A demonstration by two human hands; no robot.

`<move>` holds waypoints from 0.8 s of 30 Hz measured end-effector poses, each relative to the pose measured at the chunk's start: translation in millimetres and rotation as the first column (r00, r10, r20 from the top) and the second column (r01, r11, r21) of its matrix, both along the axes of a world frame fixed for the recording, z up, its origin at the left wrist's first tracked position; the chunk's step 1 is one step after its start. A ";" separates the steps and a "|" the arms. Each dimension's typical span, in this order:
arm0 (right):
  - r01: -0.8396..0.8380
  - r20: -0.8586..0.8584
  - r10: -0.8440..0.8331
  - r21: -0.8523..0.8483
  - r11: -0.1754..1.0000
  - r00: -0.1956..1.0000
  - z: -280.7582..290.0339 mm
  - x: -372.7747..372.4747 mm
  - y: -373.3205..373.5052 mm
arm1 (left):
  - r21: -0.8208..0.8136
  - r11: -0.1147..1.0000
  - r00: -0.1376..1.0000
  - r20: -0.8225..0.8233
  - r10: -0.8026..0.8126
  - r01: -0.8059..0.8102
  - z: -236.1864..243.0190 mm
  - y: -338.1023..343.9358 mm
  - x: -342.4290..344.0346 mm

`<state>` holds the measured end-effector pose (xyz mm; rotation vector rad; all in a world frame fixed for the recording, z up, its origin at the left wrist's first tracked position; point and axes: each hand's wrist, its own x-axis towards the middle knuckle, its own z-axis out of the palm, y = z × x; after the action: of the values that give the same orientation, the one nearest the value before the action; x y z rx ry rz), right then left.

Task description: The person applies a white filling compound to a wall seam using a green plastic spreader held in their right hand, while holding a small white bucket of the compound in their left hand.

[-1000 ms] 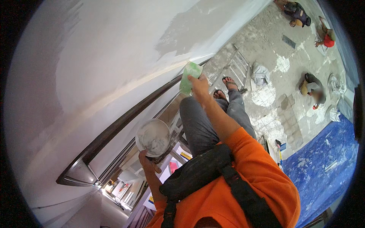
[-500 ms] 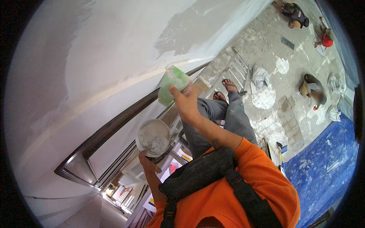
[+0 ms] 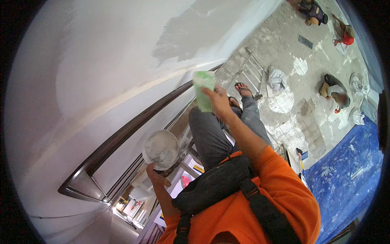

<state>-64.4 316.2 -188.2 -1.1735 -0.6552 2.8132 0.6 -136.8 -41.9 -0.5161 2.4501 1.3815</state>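
My right hand (image 3: 220, 101) is closed on a flat green plastic spreader (image 3: 204, 95) smeared with whitish compound. It is held up above my knees, in front of the wall's dark trim. My left hand (image 3: 157, 175) grips the near rim of a round white bowl (image 3: 161, 147) with pale grey, wet-looking compound inside. The bowl stays low at my left, below the trim. The wall (image 3: 109, 57) on the left has smooth pale filler and a darker grey patch (image 3: 183, 32). Part of my right hand's grip is hidden behind the spreader.
A dark wooden trim (image 3: 134, 122) runs along the wall. Far below, a metal ladder (image 3: 254, 73) lies near a pale sack (image 3: 277, 78). Several people (image 3: 336, 90) crouch on the white-stained floor (image 3: 280, 53). A blue tarp (image 3: 345, 175) spreads at the right.
My right hand and the spreader have moved right, away from the wall, and the spreader has turned more upright. The bowl has shifted slightly left and down with my left hand.
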 end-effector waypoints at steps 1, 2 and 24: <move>0.094 0.063 -0.098 0.060 0.994 0.993 -36.6 8.2 5.5 | 0.066 0.988 0.982 0.139 0.132 -0.142 7.9 46.5 -19.6; 0.097 0.076 -0.116 0.214 0.972 0.990 -57.9 7.6 6.2 | 0.094 0.950 0.929 0.259 0.265 -0.298 17.4 71.6 -30.0; -0.101 0.333 -0.173 0.665 0.740 0.927 -76.4 -83.0 -66.4 | -0.013 0.877 0.851 0.236 0.469 -0.480 28.6 37.8 -7.8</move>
<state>-147.4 249.8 -264.7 -1.5021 -1.4912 1.9716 -7.3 -99.0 -13.3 -1.2671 2.1745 1.4423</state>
